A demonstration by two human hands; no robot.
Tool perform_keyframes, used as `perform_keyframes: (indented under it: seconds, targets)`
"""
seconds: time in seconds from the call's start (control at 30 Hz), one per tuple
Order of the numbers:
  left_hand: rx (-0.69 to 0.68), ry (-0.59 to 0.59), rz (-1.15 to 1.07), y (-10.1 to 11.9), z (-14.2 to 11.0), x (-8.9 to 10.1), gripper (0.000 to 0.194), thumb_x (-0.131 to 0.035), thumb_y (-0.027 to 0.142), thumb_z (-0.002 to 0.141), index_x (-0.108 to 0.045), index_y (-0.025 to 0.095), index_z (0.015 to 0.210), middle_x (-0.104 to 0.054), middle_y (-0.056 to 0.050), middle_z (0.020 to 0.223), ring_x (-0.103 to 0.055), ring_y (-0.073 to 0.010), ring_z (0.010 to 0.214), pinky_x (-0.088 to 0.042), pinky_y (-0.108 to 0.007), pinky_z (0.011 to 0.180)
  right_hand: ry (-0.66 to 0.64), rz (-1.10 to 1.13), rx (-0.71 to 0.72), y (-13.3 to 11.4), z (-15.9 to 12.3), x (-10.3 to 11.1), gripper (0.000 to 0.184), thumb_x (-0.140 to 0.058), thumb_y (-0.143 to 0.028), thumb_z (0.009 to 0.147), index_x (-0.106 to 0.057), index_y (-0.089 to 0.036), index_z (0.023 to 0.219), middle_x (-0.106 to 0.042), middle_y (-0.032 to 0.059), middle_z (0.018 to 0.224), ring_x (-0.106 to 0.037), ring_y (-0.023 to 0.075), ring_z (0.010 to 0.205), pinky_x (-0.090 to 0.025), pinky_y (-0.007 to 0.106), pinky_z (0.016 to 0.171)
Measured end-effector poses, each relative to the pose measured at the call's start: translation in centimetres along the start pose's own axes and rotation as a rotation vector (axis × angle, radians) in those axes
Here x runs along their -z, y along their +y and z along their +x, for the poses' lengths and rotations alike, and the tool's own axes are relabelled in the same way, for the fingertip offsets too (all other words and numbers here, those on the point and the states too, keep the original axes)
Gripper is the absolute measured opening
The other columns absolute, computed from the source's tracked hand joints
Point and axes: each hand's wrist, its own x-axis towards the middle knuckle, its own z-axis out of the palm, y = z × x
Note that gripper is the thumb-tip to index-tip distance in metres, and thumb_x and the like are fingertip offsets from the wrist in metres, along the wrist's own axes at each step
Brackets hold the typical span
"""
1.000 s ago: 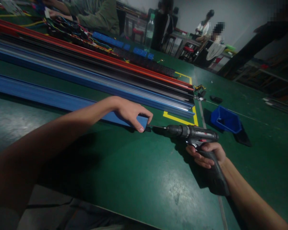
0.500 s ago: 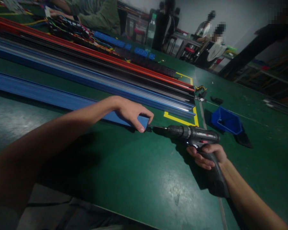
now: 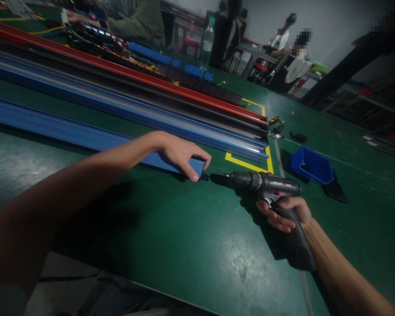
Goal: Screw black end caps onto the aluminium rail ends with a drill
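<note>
A long blue metal profile [image 3: 69, 131] lies on the green tabletop, running in from the left. My left hand [image 3: 182, 157] is closed over its right end, thumb on the near side and fingers bent around the end. In my right hand [image 3: 286, 215] is a black cordless drill [image 3: 266, 183], gripped by its handle with a finger near the trigger. The drill's long thin bit points left and reaches the end of the profile by my left fingertips. Whether the tip sits in a screw is too small to tell.
Beyond lie more blue, black and orange profiles [image 3: 184, 94] beside yellow tape [image 3: 246, 165]. A blue bin [image 3: 311, 166] stands right of them. Farther back are coloured wires [image 3: 115, 41], a plastic bottle [image 3: 207, 44] and a co-worker's sleeve [image 3: 134, 22]. Other people sit in the background.
Almost nothing differs. My hands, the drill and the profile hold nearly the same places; the co-worker across the table has shifted slightly.
</note>
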Motion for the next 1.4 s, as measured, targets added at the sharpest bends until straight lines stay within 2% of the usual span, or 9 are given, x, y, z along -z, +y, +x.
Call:
perform_keyframes:
  seconds: [0.17, 0.43, 0.8, 0.97, 1.4]
  targets:
    - [0.007, 0.003, -0.016, 0.14, -0.02, -0.01, 0.049, -0.073, 0.059, 0.076, -0.065, 0.025, 0.110, -0.069, -0.002, 0.115, -0.060, -0.0233, 0.108, -0.041, -0.029, 0.092, 0.008, -0.007, 0.002, 0.06, -0.02, -0.13, 0.028, -0.054, -0.022, 0.087, -0.065, -0.002, 0.105, -0.059, 0.0052, 0.079, -0.035, 0.0013, 0.036, -0.046, 0.018, 0.041]
    - [0.002, -0.003, 0.027, -0.04, -0.06, -0.06, 0.049, -0.072, 0.060, 0.078, -0.062, 0.025, 0.112, -0.068, -0.002, 0.118, -0.060, -0.0218, 0.108, -0.041, -0.027, 0.090, 0.061, -0.001, -0.025, -0.08, -0.21, -0.65, 0.028, -0.056, -0.022, 0.087, -0.067, -0.003, 0.104, -0.060, 0.0039, 0.079, -0.035, 0.0007, 0.035, -0.044, 0.018, 0.042]
    - [-0.009, 0.004, 0.018, -0.08, -0.05, -0.07, 0.049, -0.072, 0.059, 0.078, -0.063, 0.025, 0.112, -0.068, -0.002, 0.118, -0.060, -0.0221, 0.108, -0.041, -0.028, 0.090, 0.030, -0.018, -0.005, 0.08, -0.21, -0.26, 0.022, -0.055, -0.023, 0.088, -0.062, -0.007, 0.100, -0.057, 0.0026, 0.077, -0.035, 0.0008, 0.036, -0.047, 0.017, 0.043]
    - [0.000, 0.000, 0.011, -0.11, -0.03, -0.04, 0.050, -0.072, 0.059, 0.077, -0.064, 0.025, 0.113, -0.068, -0.002, 0.118, -0.059, -0.0224, 0.108, -0.041, -0.028, 0.091, 0.046, -0.019, 0.008, 0.16, -0.24, -0.26, 0.024, -0.055, -0.023, 0.087, -0.062, -0.006, 0.102, -0.057, 0.0031, 0.077, -0.034, 0.0008, 0.035, -0.044, 0.017, 0.039]
    - [0.009, -0.001, 0.019, 0.04, -0.02, -0.09, 0.048, -0.072, 0.060, 0.078, -0.062, 0.025, 0.110, -0.068, -0.002, 0.117, -0.060, -0.0218, 0.108, -0.041, -0.027, 0.090, -0.011, -0.010, 0.008, 0.04, 0.07, -0.08, 0.034, -0.053, -0.021, 0.087, -0.065, 0.001, 0.109, -0.061, 0.0070, 0.081, -0.037, 0.0014, 0.036, -0.045, 0.018, 0.041]
